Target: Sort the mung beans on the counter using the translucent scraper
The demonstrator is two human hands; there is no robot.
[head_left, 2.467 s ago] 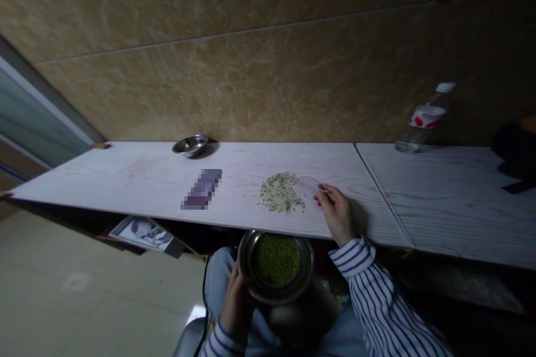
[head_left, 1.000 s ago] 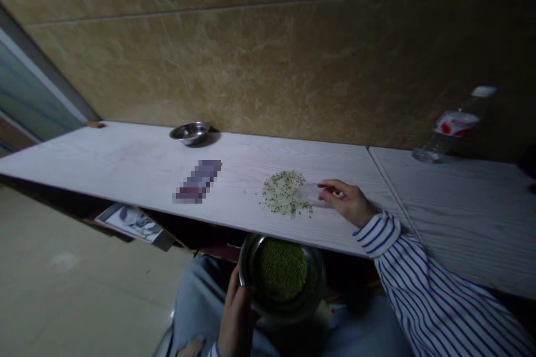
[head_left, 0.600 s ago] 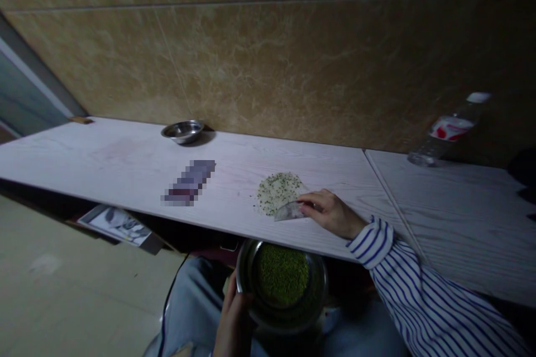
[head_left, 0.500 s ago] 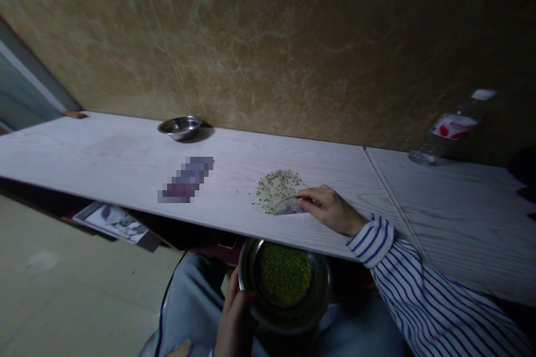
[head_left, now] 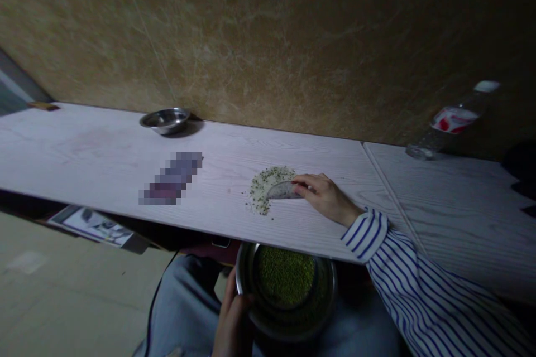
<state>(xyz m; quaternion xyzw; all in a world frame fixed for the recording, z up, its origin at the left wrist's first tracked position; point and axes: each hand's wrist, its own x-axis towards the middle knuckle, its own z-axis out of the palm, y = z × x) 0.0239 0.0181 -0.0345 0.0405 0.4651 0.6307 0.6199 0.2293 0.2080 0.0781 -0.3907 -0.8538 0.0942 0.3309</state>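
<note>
My right hand (head_left: 320, 195) pinches the edge of a thin, greyish speckled sheet (head_left: 282, 190) on the table, its fingertips closed on the right end. The sheet's near edge is folded up and over toward the far side. What it is made of I cannot tell. Pale material dotted with green bits (head_left: 264, 183) shows beyond and left of the fold, and a few crumbs lie loose around it. Low in the view, my left hand (head_left: 233, 312) grips the left rim of a steel bowl (head_left: 329, 295) over my lap. Small green beans (head_left: 285, 276) cover its bottom.
On the white wood-grain table (head_left: 234, 150), a small steel bowl (head_left: 165, 121) stands by the wall. A blurred-out flat object (head_left: 171, 178) lies left of the sheet. A clear plastic bottle (head_left: 454, 120) stands at the right, past a seam. An open drawer (head_left: 94, 228) juts out below.
My right hand has lifted and folded more of the sheet over, away from me. The view has shifted slightly. My left hand still holds the bowl of beans.
</note>
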